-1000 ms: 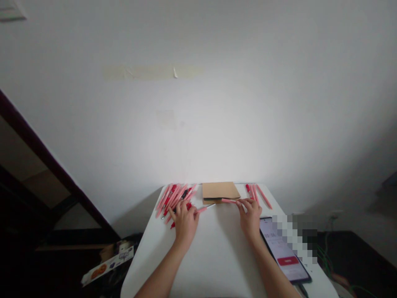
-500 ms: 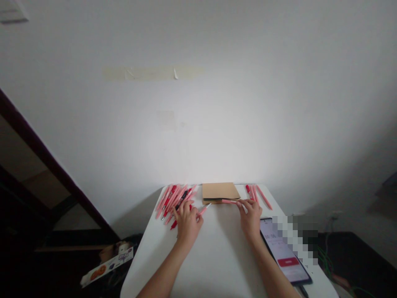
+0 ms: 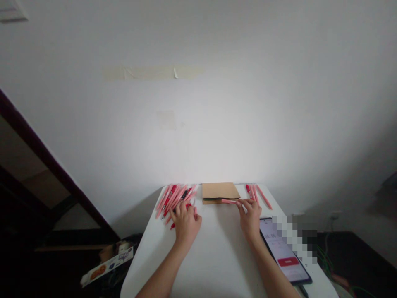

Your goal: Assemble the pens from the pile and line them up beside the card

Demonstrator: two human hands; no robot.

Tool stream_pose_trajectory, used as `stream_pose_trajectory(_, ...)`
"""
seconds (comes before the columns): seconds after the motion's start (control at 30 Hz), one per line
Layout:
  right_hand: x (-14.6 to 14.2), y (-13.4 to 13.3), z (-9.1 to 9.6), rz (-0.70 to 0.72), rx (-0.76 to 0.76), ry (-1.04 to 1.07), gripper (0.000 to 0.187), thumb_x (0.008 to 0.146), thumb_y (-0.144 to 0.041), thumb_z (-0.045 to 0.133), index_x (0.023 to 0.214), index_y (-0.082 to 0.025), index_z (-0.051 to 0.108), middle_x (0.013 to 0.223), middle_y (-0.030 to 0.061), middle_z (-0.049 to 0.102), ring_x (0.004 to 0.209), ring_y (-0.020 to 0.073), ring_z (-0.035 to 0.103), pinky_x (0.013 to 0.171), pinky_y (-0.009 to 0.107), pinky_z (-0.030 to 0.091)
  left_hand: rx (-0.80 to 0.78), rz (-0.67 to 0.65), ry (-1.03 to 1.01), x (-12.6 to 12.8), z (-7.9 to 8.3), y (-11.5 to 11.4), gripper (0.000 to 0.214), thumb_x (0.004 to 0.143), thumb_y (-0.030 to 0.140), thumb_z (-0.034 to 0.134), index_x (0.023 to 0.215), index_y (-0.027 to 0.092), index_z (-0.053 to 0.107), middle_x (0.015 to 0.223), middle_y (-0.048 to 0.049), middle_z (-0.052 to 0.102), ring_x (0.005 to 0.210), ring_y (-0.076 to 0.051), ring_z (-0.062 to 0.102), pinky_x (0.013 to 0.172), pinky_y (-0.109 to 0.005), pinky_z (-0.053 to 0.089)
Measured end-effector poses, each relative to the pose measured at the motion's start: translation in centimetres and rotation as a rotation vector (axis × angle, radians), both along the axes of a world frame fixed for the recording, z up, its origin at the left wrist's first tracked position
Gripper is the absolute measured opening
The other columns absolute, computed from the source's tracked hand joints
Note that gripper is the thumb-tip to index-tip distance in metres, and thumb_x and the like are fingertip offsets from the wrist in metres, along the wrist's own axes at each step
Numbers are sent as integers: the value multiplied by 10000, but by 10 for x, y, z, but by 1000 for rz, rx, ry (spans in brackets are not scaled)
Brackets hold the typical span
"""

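Observation:
My left hand [image 3: 187, 222] is at the front of a pile of pens [image 3: 175, 198] on the left of the table. Between its thumb and fingers is a slim pink pen [image 3: 195, 210] with a white end, pointing away from me. My right hand [image 3: 249, 217] pinches another pink pen [image 3: 228, 201], which lies level and points left along the near edge of a brown notebook [image 3: 221, 190]. Pink, red and a few dark pens make up the pile, partly covered by my left fingers. Beyond my right hand lie several pink and red pens [image 3: 263, 196].
A phone [image 3: 283, 252] with a timer on its screen lies at the right edge of the white table [image 3: 204, 260]. The wall [image 3: 217, 136] rises directly behind the table. On the floor at left is a box [image 3: 108, 265]; cables [image 3: 325, 260] hang at right.
My left hand has turned, so its pink pen swings from pointing right to pointing away from me, nearer the pile. My right hand and its pen stay almost still.

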State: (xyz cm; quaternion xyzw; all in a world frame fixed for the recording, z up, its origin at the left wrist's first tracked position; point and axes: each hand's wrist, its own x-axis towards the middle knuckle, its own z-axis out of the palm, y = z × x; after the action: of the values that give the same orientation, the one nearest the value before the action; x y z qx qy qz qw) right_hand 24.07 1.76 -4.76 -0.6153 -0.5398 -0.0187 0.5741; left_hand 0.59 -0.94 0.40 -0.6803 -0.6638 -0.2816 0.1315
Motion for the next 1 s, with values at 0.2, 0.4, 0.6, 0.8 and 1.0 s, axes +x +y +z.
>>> stream_pose_trajectory(0.2, 0, 0, 0, 2, 6, -1, 380, 912, -498, 504, 912, -216, 758, 1000, 128, 603, 1016, 279, 494, 941, 486, 381, -28, -6, 12, -1, -9, 3, 131, 826, 249, 572, 874, 198, 683, 1217, -117, 618, 1235, -326, 472, 1126, -634, 213)
stream_pose_trajectory(0.4, -1, 0, 0, 8, 14, -23, 391, 921, -504, 505, 903, -207, 759, 991, 129, 604, 1012, 274, 497, 944, 482, 386, -26, 15, 63, -2, -11, 4, 173, 838, 278, 577, 942, 199, 690, 1254, -142, 589, 1266, -337, 450, 1124, -628, 225)
stream_pose_trajectory(0.6, -1, 0, 0, 12, 13, -38, 382, 930, -488, 508, 915, -205, 764, 990, 126, 606, 1016, 269, 501, 959, 483, 382, -42, 17, 80, -2, -11, 4, 189, 802, 262, 618, 970, 215, 689, 1261, -145, 570, 1282, -342, 435, 1120, -637, 217)
stream_pose_trajectory(0.8, -1, 0, -1, 38, -3, -61, 365, 944, -466, 499, 929, -206, 755, 999, 125, 613, 1019, 263, 506, 948, 476, 390, -13, -7, 18, -1, -6, 2, 157, 796, 252, 649, 941, 208, 692, 1260, -146, 554, 1255, -347, 452, 1097, -621, 264)
stream_pose_trajectory(1.0, -3, 0, 1, 131, -30, -157, 320, 943, -456, 528, 891, -250, 767, 1045, 114, 595, 1033, 275, 512, 929, 492, 417, -23, -210, -120, 12, -11, -3, 71, 807, 239, 693, 868, 261, 721, 1226, -87, 578, 1227, -307, 484, 1090, -592, 306)
